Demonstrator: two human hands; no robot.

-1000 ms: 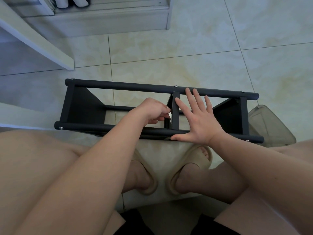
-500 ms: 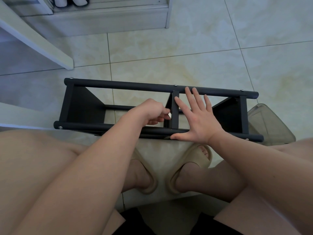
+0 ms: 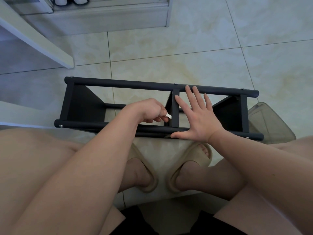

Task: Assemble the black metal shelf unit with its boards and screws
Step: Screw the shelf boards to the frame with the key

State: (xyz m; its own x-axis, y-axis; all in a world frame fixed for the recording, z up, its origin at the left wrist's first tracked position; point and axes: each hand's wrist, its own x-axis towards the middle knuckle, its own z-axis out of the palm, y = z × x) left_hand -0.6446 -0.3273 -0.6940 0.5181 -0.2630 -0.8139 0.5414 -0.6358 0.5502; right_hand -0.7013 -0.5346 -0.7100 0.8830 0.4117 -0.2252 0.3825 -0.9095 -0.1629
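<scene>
The black metal shelf unit (image 3: 128, 85) lies on its side on the tiled floor in front of my knees, its two top tubes running left to right with black boards between them. My left hand (image 3: 149, 110) reaches inside the frame beside the middle board (image 3: 175, 109), fingers curled around a small pale tool (image 3: 168, 116) whose tip shows by the board. My right hand (image 3: 198, 116) lies flat with fingers spread across the frame just right of the middle board, thumb on the near tube. Silver screw heads show on the tube ends.
A translucent plastic container (image 3: 269, 122) stands at the shelf's right end. White furniture (image 3: 42, 41) and a low cabinet base (image 3: 101, 16) sit at the back left. My feet in beige slides (image 3: 193, 160) rest just behind the near tube.
Both hands stay in the same places on the frame. The left hand's fingers shift slightly at the middle board. The shelf has not moved.
</scene>
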